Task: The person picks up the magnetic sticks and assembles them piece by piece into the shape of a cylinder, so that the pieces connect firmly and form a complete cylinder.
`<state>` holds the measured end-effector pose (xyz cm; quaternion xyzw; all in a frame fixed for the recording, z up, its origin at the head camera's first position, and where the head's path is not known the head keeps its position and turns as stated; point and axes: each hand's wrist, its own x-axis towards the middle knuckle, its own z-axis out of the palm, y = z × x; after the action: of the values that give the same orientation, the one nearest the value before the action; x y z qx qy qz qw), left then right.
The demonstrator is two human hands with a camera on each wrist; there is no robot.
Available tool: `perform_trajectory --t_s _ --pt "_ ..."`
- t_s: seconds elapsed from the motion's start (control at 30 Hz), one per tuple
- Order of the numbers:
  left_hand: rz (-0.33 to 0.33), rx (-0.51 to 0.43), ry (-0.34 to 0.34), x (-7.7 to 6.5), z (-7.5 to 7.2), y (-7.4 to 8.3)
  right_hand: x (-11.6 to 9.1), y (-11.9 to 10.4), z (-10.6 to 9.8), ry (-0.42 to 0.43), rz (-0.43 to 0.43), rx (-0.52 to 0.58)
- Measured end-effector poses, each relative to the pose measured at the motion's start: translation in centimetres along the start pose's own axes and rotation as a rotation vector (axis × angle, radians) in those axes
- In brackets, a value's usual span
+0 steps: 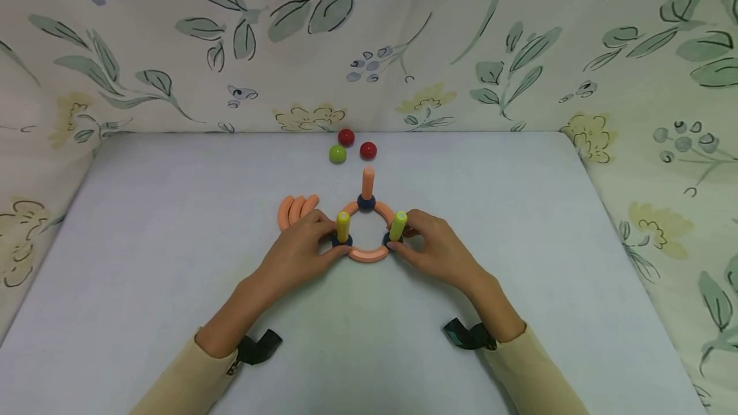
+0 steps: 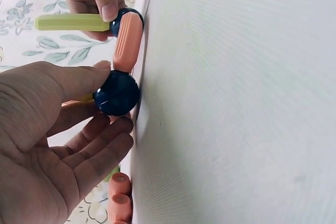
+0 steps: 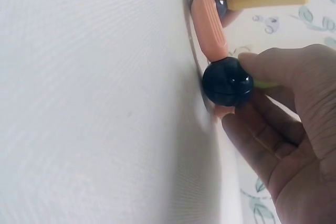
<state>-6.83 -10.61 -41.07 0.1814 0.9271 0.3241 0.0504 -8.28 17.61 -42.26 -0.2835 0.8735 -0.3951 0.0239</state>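
Observation:
Three dark blue balls and curved orange bars form a ring on the table. My left hand pinches the left ball, from which a yellow rod stands up. On the opposite side, my right hand holds the right ball between thumb and fingers; a lime green rod rises from it, slightly tilted. The back ball carries an upright orange rod. A curved orange bar joins the two held balls at the front. Fingers partly hide the side bars.
Several curved orange pieces lie side by side just beyond my left hand. Behind the ring sit a green ball and two red balls. The white table meets a floral cloth at its far edge.

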Motion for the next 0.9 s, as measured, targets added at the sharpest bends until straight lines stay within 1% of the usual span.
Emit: perform_trajectory --t_s 0.3,0.43,0.73,0.9 --pt "0.007 -0.024 -0.018 -0.1 -0.4 -0.1 0.0 0.1 0.0 -0.008 0.015 -0.014" --pt "0.006 -0.031 -0.049 -0.1 -0.8 -0.3 0.0 0.1 0.1 -0.012 0.017 -0.002" --pt "-0.03 -0.029 -0.154 -0.1 -2.9 -0.8 0.0 0.1 0.2 -0.017 0.024 0.048" --pt "-0.06 -0.032 -0.18 -0.3 -4.2 -1.2 0.0 0.2 0.2 -0.019 0.037 0.046"
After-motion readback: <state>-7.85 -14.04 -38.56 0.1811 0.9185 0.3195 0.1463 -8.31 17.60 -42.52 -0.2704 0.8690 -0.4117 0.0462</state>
